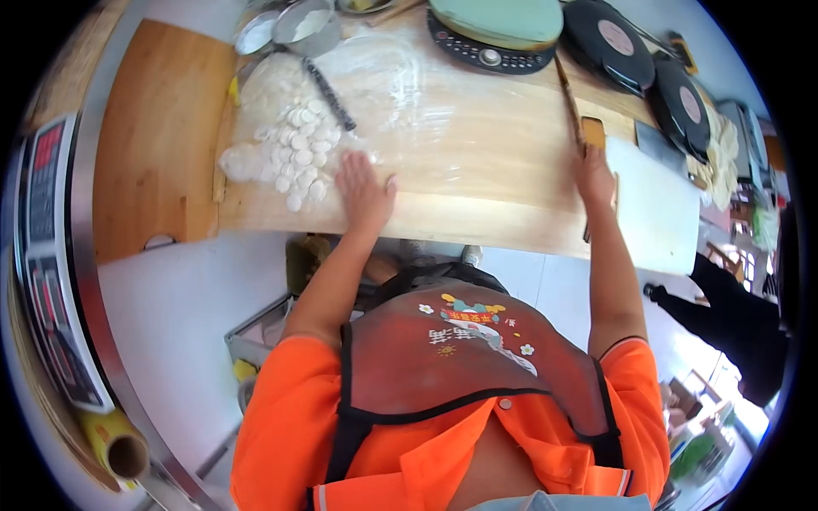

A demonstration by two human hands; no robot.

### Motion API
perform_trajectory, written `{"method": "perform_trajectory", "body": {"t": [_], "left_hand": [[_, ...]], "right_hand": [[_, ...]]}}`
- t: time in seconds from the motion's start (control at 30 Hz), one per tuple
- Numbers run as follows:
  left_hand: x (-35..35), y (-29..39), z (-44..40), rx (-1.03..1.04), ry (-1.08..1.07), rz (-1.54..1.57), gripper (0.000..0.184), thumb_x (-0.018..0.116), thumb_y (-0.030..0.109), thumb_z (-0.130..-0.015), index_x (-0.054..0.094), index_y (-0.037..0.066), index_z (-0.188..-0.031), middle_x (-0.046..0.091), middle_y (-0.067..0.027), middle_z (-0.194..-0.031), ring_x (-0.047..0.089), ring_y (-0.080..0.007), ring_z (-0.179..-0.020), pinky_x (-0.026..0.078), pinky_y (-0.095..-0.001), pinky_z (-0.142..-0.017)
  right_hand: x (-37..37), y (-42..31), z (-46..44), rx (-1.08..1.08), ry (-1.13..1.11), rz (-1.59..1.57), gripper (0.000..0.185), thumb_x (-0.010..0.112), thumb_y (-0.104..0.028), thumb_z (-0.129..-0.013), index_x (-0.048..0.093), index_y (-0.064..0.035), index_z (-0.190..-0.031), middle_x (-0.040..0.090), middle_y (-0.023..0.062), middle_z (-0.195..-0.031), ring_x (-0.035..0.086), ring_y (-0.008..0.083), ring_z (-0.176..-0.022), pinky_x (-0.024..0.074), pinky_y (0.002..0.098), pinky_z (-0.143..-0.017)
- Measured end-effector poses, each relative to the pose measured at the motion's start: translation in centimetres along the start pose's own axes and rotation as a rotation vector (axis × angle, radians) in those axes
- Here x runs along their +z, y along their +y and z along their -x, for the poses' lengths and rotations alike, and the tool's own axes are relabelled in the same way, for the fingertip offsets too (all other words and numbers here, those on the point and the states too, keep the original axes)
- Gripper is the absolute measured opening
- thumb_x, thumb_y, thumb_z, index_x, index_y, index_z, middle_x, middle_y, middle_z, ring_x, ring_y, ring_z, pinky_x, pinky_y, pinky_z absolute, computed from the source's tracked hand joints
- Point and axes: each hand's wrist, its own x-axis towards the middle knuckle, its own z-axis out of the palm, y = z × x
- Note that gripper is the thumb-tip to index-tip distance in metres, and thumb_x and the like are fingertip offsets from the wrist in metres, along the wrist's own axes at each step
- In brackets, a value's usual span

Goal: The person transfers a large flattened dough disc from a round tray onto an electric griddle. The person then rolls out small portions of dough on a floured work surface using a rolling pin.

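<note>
While the left hand [362, 186] lies flat and wide, right of dough pieces [302, 156], the right hand [594, 177] seemingly positions a gripped stick [570, 98], needing steadiness.

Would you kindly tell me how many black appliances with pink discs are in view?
2: one black appliance just right of the green-lidded appliance, and a second black appliance farther right, lower in the picture. Others may be hidden.

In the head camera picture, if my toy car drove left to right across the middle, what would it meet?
Scale → brown wooden board → white dough pieces → left hand → right hand → white board.
</note>
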Motion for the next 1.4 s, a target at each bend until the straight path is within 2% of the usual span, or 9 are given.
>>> {"method": "perform_trajectory", "body": {"t": [0.13,0.23,0.43,0.67,0.8,0.9,1.07,1.27,1.4], "left_hand": [[2.4,3.5,-5.4,0.22,0.117,0.04,0.082,0.062,0.046,-0.094,0.033,0.0,-0.156,0.027,-0.0197,-0.165,0.017,-0.0328,-0.156,0.011,-0.0574,-0.124],[0.2,3.8,-2.1,0.242,0.045,0.03,0.081,0.064,0.045,-0.093,0.034,0.002,-0.155,0.024,-0.018,-0.167,0.014,-0.0339,-0.157,0.009,-0.0606,-0.123],[-2.5,-8.8,3.0,-0.337,0.237,-0.069,0.101,0.072,0.053,-0.084,0.029,-0.006,-0.154,0.021,-0.0287,-0.164,0.018,-0.04,-0.155,0.014,-0.0594,-0.123],[-2.4,-15.8,-1.0,-0.254,0.277,0.005,0.109,0.076,0.057,-0.08,0.029,-0.01,-0.152,0.042,-0.0315,-0.149,0.034,-0.044,-0.144,0.02,-0.057,-0.122],[-3.1,-17.4,-2.8,-0.18,0.252,0.055,0.105,0.077,0.055,-0.079,0.034,-0.008,-0.15,0.052,-0.0287,-0.135,0.045,-0.0456,-0.132,0.024,-0.0573,-0.12],[-3.5,-17.1,-5.0,-0.126,0.327,0.069,0.098,0.078,0.05,-0.079,0.038,-0.004,-0.151,0.056,-0.0248,-0.128,0.048,-0.0444,-0.127,0.028,-0.0575,-0.116],[-3.9,-15.5,-6.8,-0.097,0.201,0.153,0.088,0.076,0.05,-0.08,0.045,0.002,-0.148,0.057,-0.0247,-0.126,0.049,-0.0438,-0.124,0.028,-0.0581,-0.116],[-2.6,-8.8,-7.9,0.082,0.268,0.191,0.082,0.073,0.052,-0.083,0.048,0.005,-0.145,0.051,-0.0284,-0.141,0.039,-0.0438,-0.14,0.022,-0.0581,-0.12],[-0.8,-5.7,-8.9,0.197,0.03,0.315,0.082,0.067,0.057,-0.087,0.044,0.006,-0.148,0.043,-0.029,-0.151,0.029,-0.0432,-0.149,0.017,-0.0591,-0.121]], "right_hand": [[-1.8,-1.3,-2.5,-0.235,0.389,0.075,0.037,0.059,-0.026,-0.096,0.057,-0.0069,-0.127,0.062,0.0189,-0.123,0.061,0.0403,-0.109,0.0516,0.0539,-0.09],[-1.3,-3.0,2.4,-0.475,0.39,-0.058,0.045,0.065,-0.015,-0.091,0.056,-0.0063,-0.134,0.06,0.0188,-0.126,0.058,0.0387,-0.115,0.0478,0.05,-0.098],[1.6,-7.1,10.9,-0.581,0.114,-0.294,0.045,0.064,-0.011,-0.092,0.055,-0.0032,-0.135,0.056,0.02,-0.136,0.053,0.0399,-0.125,0.0444,0.0476,-0.106],[3.0,-30.9,5.6,-0.79,0.058,-0.479,0.054,0.066,-0.022,-0.093,0.049,-0.0038,-0.141,0.053,0.021,-0.139,0.054,0.0393,-0.126,0.0477,0.047,-0.104],[5.8,-44.4,4.0,-0.712,-0.066,-0.343,0.056,0.059,-0.021,-0.094,0.045,-0.0035,-0.145,0.055,0.0187,-0.132,0.055,0.0364,-0.123,0.0489,0.0471,-0.103],[7.9,-48.7,2.3,-0.655,-0.089,-0.261,0.056,0.055,-0.017,-0.094,0.043,-0.0037,-0.147,0.055,0.0171,-0.128,0.056,0.0348,-0.122,0.0494,0.0467,-0.102],[8.0,-47.7,2.3,-0.689,-0.106,-0.209,0.056,0.053,-0.011,-0.093,0.045,-0.0066,-0.147,0.056,0.0165,-0.125,0.057,0.0347,-0.12,0.0505,0.0462,-0.099],[5.9,-37.9,1.9,-0.873,-0.047,-0.157,0.056,0.056,-0.008,-0.089,0.051,-0.0117,-0.145,0.058,0.0151,-0.12,0.058,0.0342,-0.116,0.0501,0.0464,-0.096],[6.7,-29.2,0.3,-0.81,-0.028,-0.146,0.06,0.058,-0.003,-0.086,0.051,-0.0126,-0.145,0.058,0.0157,-0.118,0.059,0.0356,-0.113,0.0503,0.0459,-0.095]]}}
